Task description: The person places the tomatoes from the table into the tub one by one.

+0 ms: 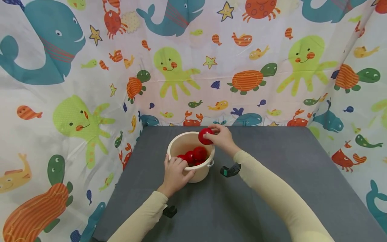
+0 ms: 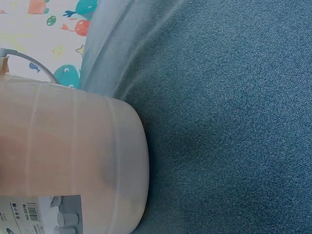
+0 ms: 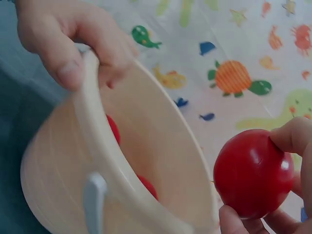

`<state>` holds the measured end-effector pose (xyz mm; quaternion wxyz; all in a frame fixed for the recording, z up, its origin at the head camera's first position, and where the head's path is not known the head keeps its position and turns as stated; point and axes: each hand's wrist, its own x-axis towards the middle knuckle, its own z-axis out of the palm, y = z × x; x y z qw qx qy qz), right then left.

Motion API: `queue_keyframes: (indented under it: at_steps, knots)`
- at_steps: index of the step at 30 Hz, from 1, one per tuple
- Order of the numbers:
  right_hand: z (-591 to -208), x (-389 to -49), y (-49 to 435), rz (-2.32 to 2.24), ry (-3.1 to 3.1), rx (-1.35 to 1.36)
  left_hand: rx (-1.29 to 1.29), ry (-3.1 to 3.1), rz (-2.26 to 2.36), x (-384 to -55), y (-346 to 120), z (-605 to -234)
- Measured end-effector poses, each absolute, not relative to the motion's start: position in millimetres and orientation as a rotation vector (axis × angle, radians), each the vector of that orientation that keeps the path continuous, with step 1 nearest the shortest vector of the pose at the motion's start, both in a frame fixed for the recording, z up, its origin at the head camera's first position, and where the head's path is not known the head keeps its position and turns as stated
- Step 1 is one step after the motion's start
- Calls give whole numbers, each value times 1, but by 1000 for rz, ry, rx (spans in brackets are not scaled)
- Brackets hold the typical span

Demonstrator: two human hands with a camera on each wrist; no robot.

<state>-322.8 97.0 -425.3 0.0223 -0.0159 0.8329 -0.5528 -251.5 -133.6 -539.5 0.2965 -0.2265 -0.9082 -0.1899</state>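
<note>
A cream plastic bucket [image 1: 198, 174] stands upright on the grey surface, with several red balls [image 1: 200, 153] lying inside it. My left hand [image 1: 176, 175] grips the bucket's near-left rim, thumb outside and fingers over the edge. Just above the right part of the rim, my right hand [image 1: 223, 138] holds a shiny red ball [image 3: 253, 173] between thumb and fingers. The left wrist view shows the bucket's side wall [image 2: 73, 141] with a printed label [image 2: 39, 214]; the left hand is out of sight there.
A grey cloth [image 1: 257, 188] covers the table. Around its back and sides hangs a white curtain [image 1: 193, 111] printed with sea animals. The bucket's pale handle joint [image 1: 210, 163] sticks out on the right. Both wrists wear black straps [image 1: 230, 170].
</note>
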Motion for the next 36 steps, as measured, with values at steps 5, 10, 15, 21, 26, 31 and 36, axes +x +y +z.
queue_keyframes:
  at_steps: [5,10,15,21,26,31,36]
  knots:
    - [-428,-316,76,-1680,2566,-73,-607,-2416,-511,-252,-133,-541]
    - [-429,-313,64,-1674,2558,-70,-611,-2408,-496,-251,-133,-541]
    - [-433,-312,57,-1659,2546,-58,-607,-2404,-497,-251,-133,-541]
    - [-441,-311,49,-1602,2555,-43,-610,-2415,-492,-251,-133,-541]
    - [-446,-312,44,-1556,2563,-51,-607,-2432,-502,-250,-133,-538]
    - [-449,-312,39,-1541,2553,-38,-605,-2421,-487,-250,-132,-537]
    - [-450,-311,36,-1508,2576,-75,-608,-2412,-480,-250,-133,-538]
